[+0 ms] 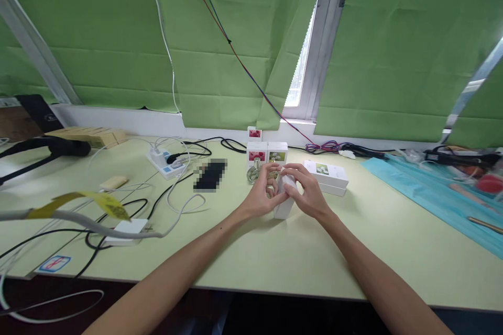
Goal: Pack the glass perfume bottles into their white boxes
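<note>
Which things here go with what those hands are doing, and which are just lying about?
In hand, or likely related:
white carton, held between left hand and right hand
flower-picture cartons behind
glass bottle beside them

Apparently just lying about:
power strip
white plastic box
blue plastic sheet

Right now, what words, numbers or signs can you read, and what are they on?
Nothing reads for sure.
Blue-edged sticker: a red squiggle, maybe "8", but I can't tell.
Red-picture box, green-picture box, long white box: tiny print, too small.
Yellow tag: dark marks, too blurred.
Black case-like thing: pale logo, too small.
Held box: no words that I can see.
</note>
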Demonstrator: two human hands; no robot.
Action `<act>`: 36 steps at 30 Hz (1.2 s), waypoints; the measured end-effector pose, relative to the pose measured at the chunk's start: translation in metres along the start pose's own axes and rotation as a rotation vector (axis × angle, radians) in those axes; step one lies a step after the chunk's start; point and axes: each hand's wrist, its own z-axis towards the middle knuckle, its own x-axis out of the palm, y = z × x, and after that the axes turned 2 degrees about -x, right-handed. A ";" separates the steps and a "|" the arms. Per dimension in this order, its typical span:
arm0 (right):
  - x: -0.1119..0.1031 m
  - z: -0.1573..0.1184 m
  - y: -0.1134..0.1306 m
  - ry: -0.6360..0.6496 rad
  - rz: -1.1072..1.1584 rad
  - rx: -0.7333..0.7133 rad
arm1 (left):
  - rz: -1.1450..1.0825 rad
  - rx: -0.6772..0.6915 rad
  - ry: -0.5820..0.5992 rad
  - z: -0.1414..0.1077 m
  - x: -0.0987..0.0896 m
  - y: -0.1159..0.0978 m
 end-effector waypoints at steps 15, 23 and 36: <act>0.000 0.001 -0.001 0.000 -0.009 -0.029 | 0.007 -0.008 -0.006 0.000 0.000 0.000; 0.001 0.000 -0.001 -0.010 -0.001 -0.030 | 0.015 -0.005 -0.014 -0.001 0.000 -0.002; 0.000 0.000 0.000 0.001 0.033 -0.036 | 0.018 -0.003 0.000 -0.001 0.000 -0.001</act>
